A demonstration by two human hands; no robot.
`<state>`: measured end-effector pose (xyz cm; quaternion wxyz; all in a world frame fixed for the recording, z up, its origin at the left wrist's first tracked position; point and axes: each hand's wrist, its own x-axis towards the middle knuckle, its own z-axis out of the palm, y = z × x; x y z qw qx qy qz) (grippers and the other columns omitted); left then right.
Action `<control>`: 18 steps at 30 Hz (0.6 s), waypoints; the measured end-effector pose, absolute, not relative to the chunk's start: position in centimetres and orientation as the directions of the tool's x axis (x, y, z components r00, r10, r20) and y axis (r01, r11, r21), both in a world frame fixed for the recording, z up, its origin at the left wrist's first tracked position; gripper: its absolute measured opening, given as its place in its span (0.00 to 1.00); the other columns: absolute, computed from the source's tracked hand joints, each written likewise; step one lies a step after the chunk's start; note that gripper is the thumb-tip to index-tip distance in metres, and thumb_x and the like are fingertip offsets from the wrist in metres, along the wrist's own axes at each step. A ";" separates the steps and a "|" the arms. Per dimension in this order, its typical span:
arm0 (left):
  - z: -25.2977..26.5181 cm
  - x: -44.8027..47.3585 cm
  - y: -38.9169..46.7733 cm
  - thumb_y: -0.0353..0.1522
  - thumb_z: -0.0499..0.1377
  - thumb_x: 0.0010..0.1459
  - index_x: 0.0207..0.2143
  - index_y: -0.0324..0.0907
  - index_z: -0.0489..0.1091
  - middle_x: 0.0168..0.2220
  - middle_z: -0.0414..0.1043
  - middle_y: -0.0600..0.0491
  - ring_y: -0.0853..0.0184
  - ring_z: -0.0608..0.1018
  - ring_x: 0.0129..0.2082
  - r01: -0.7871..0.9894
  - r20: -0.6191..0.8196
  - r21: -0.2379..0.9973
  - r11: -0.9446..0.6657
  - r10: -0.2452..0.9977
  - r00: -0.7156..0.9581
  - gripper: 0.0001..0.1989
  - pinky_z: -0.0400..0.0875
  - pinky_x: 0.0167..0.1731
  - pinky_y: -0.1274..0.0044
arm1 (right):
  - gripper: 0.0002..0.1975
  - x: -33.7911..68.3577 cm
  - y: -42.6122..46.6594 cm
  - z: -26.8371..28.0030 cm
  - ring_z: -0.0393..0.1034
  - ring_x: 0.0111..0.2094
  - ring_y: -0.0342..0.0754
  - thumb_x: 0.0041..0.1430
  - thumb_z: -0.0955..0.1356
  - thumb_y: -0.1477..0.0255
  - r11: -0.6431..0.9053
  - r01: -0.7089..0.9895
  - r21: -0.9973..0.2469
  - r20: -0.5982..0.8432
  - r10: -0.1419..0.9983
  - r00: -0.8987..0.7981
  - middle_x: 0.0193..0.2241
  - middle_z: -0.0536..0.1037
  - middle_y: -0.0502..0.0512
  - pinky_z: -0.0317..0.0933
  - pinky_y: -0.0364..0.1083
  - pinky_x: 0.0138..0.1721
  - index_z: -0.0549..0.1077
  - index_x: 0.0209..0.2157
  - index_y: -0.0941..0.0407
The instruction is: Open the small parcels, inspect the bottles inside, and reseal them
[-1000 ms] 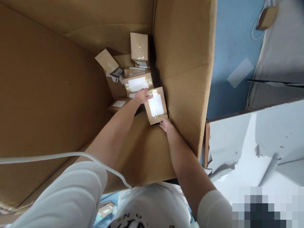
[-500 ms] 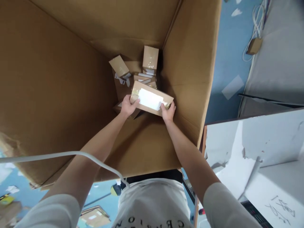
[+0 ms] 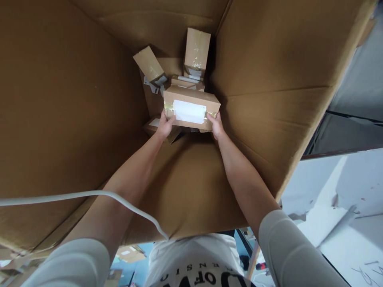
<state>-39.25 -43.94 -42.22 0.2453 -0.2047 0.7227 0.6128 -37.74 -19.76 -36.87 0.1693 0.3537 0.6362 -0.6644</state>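
Both my hands hold a small cardboard box inside a large, deep carton. A white label covers the middle of the side facing me, and clear tape shines at both ends. My left hand grips the box's left end, thumb on the face. At the right end my right hand does the same, its thumb beside the label. The fingers behind the box are mostly hidden. Beneath and beyond it, more small boxes lie on the carton's floor, among them a taped upright box and a tilted box.
The carton's tall walls surround my arms on all sides. A white cable crosses over my left forearm. To the right, outside the carton, is a white surface with dark marks. A flat cardboard piece lies on the blue floor below.
My view has come closer over the carton. My hands have reached deeper with the box, which now sits more level instead of slanting down to the right.
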 end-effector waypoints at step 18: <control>-15.4 -36.6 -47.1 0.37 0.63 0.52 0.62 0.44 0.56 0.59 0.65 0.48 0.57 0.67 0.60 -0.381 -0.390 0.921 0.085 0.210 -0.896 0.36 0.57 0.62 0.66 | 0.38 -32.3 -21.5 -14.1 0.63 0.58 0.56 0.49 0.71 0.57 -0.274 0.473 -0.838 -0.534 0.230 -0.813 0.57 0.70 0.55 0.55 0.57 0.60 0.62 0.61 0.53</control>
